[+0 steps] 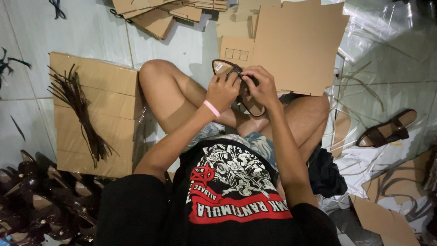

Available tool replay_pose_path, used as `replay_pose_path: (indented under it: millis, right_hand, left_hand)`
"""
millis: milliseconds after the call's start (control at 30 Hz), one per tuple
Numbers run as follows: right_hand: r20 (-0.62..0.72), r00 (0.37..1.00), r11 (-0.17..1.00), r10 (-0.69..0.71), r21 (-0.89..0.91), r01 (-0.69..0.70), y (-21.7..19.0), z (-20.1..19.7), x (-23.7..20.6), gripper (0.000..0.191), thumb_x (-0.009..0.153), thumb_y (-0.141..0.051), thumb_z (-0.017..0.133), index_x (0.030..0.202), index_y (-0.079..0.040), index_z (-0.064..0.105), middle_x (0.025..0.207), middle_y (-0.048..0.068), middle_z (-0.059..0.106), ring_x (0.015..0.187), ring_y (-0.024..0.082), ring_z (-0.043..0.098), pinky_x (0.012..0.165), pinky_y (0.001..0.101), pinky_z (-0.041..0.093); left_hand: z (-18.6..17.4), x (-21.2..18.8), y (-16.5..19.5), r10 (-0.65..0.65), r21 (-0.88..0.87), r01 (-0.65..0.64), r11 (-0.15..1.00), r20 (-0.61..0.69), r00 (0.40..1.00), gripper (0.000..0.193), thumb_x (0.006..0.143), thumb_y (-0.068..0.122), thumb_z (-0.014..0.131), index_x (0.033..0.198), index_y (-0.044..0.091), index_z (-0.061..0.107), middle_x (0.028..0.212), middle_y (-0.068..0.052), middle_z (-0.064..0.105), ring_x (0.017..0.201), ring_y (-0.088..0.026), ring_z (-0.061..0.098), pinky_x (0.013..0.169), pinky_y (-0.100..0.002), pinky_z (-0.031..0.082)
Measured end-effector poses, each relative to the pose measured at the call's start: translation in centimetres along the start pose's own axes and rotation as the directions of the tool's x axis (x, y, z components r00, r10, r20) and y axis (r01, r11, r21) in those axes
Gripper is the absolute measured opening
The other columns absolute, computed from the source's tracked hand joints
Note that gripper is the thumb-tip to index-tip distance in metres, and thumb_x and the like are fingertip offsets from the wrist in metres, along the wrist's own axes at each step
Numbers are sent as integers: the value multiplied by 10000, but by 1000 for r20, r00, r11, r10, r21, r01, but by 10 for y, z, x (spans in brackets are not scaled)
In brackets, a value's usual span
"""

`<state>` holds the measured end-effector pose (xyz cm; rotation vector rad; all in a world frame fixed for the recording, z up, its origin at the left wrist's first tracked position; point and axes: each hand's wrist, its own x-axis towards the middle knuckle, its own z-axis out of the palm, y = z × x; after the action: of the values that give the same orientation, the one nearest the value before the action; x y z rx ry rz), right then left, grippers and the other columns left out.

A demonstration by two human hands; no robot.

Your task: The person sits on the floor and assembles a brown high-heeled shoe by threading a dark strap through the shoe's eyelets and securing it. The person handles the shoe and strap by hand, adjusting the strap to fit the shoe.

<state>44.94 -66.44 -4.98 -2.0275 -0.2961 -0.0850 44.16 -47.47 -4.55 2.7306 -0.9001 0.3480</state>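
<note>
Both hands, left hand (221,91) and right hand (260,84), pinch one sandal's (248,102) strap; it looks light, bendy, best gripped by the sole edge.

Two hands are seen, a left hand (221,92) and a right hand (260,86), and one sandal (241,86) is held between them. One more sandal (387,129) is counted on the floor at the right. One bundle of dark straps (79,111) is counted on one flat cardboard box (95,114). One pink wristband (211,108) is worn. The heaped shoes (32,196) at lower left cannot be counted exactly
</note>
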Motion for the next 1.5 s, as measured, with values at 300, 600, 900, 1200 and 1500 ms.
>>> replay_pose_path:
  millis: [300, 600, 900, 1200, 1500]
  right_hand:
    - [77, 989, 981, 127, 141, -137, 7, 6, -7, 226, 927, -9, 746, 1152, 10, 729, 1121, 131, 738, 1034, 236, 713, 931, 344, 557]
    - [127, 982, 973, 136, 170, -157, 17, 10, -15, 182, 933, -28, 750, 1108, 20, 749, 1181, 146, 749, 1104, 233, 714, 997, 326, 542]
    - [141, 969, 928, 201, 291, -235, 25, 27, -31, 198, 1019, -101, 667, 1168, 10, 734, 1217, 133, 730, 1141, 216, 680, 1008, 328, 529]
    - [209, 947, 871, 245, 381, -309, 34, 44, -42, 256, 1066, -184, 609, 1156, 18, 737, 1237, 124, 737, 1157, 200, 677, 1039, 328, 511]
    - [180, 957, 899, 229, 339, -279, 34, 52, -53, 259, 1064, -185, 609, 1157, 17, 742, 1229, 121, 737, 1155, 204, 680, 1033, 325, 512]
  left_hand:
    - [10, -13, 3, -159, -59, 153, 987, -127, 979, 263, 856, 138, 657, 1102, 68, 720, 1234, -100, 626, 1041, -285, 623, 804, -409, 506]
    - [15, -18, 8, -155, -40, 152, 988, -73, 985, 221, 880, 145, 646, 1069, 49, 708, 1174, -104, 600, 1055, -292, 614, 857, -414, 506]
    - [8, -32, 2, -634, -885, 462, 53, 328, 701, 242, 964, 186, 609, 1190, 101, 619, 1261, 8, 565, 1095, -193, 700, 888, -350, 629]
    - [-9, -51, -31, -15, -168, 8, 986, -39, 999, 249, 831, 148, 752, 1057, 50, 721, 1258, -68, 616, 1208, -271, 567, 1008, -428, 472]
    - [-2, -58, -8, -130, 11, 132, 991, -100, 986, 256, 848, 159, 654, 1070, 44, 709, 1233, -93, 590, 1153, -295, 553, 981, -464, 440]
